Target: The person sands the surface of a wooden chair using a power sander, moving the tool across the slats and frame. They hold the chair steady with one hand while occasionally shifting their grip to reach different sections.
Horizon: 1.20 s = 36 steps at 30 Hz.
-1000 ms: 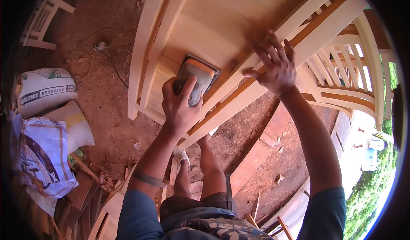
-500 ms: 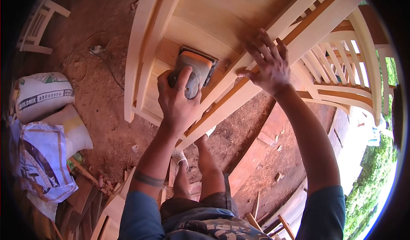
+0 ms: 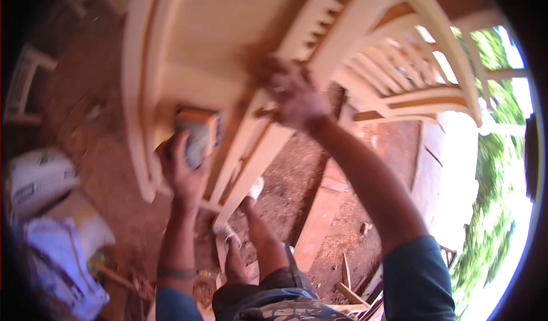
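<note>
My left hand (image 3: 187, 178) is wrapped around a grey and orange power sander (image 3: 198, 142), whose pad sits against the flat wooden panel (image 3: 211, 41) of a pale piece of furniture. Higher up and to the right, my right hand (image 3: 294, 98) lies over the wooden rail (image 3: 251, 155) at the panel's edge. Its fingers look spread, though motion smears them. A second long rail and a row of short slats run alongside.
Curved slatted woodwork (image 3: 399, 70) stands at the right. Filled sacks (image 3: 43, 178) lie at the left, near a small wooden frame (image 3: 25, 84). Planks (image 3: 325, 207) and wood shavings cover parts of the dirt floor. Greenery shows at far right.
The view has shifted and blurred, so the furniture and both hands appear farther left. The sander stays in my left hand and sits nearer the panel's lower end. My right hand remains at the rail.
</note>
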### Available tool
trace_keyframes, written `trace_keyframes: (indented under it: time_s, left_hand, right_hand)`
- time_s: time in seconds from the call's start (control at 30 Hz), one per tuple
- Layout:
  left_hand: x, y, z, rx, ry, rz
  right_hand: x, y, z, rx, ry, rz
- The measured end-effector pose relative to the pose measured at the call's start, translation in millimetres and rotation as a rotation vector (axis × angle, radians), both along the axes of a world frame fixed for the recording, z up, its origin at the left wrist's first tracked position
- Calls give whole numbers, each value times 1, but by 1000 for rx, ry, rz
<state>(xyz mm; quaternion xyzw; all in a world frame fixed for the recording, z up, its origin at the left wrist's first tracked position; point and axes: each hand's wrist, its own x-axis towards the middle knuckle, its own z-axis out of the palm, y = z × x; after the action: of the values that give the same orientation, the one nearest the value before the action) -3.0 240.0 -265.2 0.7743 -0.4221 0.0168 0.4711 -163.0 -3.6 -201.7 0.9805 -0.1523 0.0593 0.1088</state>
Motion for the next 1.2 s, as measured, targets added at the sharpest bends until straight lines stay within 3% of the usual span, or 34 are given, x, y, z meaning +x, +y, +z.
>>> trace_keyframes:
  time_s: [0.07, 0.23, 0.37, 0.5, 0.63, 0.77, 0.97, 1.2]
  left_hand:
    - [-1, 17, -30, 50, 87, -43]
    - [-2, 2, 2, 89, -64, -60]
    - [13, -5, 12, 117, 63, 23]
    - [6, 28, -25, 89, -76, -83]
    - [-1, 14, -3, 86, -109, -100]
    - [30, -1, 3, 24, -144, -59]
    - [43, 28, -22, 40, -99, -46]
    - [70, 23, -9, 46, -118, -101]
  right_hand:
    - [2, -2, -2, -55, -24, 43]
    - [1, 3, 18, -99, -29, 71]
    - [2, 2, 16, -47, -13, 69]
    - [3, 5, 16, -59, 34, 47]
    - [4, 5, 14, 6, -6, 24]
    - [5, 1, 10, -92, -126, 61]
    - [6, -1, 9, -168, -123, 56]
    - [8, 1, 11, -180, -116, 52]
